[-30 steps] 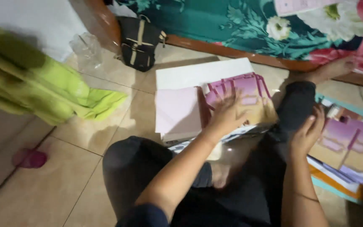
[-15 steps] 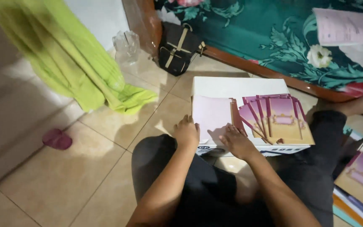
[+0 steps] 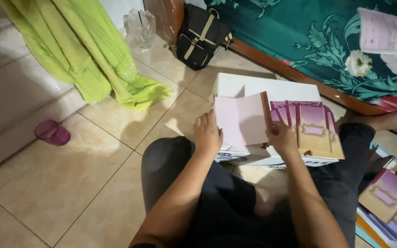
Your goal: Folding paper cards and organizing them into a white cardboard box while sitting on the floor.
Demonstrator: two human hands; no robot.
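Observation:
I sit cross-legged on a tiled floor with a white box (image 3: 258, 87) in front of my knees. On the box lies a pale pink sheet (image 3: 242, 119) beside a fanned stack of purple and gold cards (image 3: 311, 126). My left hand (image 3: 207, 133) rests on the left edge of the pink sheet. My right hand (image 3: 282, 138) holds the sheet's lower right corner, next to the cards. The fingertips of both hands are partly hidden.
A green cloth (image 3: 88, 55) hangs at the left, with a purple cup (image 3: 51, 132) on the floor below. A black bag (image 3: 201, 39) and a clear container (image 3: 138, 27) stand at the back. A floral teal spread (image 3: 318, 41) carries a pink paper (image 3: 387, 32). More cards (image 3: 389, 197) lie at the right.
My right hand came over from the card pile at the right to the box. Both hands moved up onto the pink sheet, and the view shifted left.

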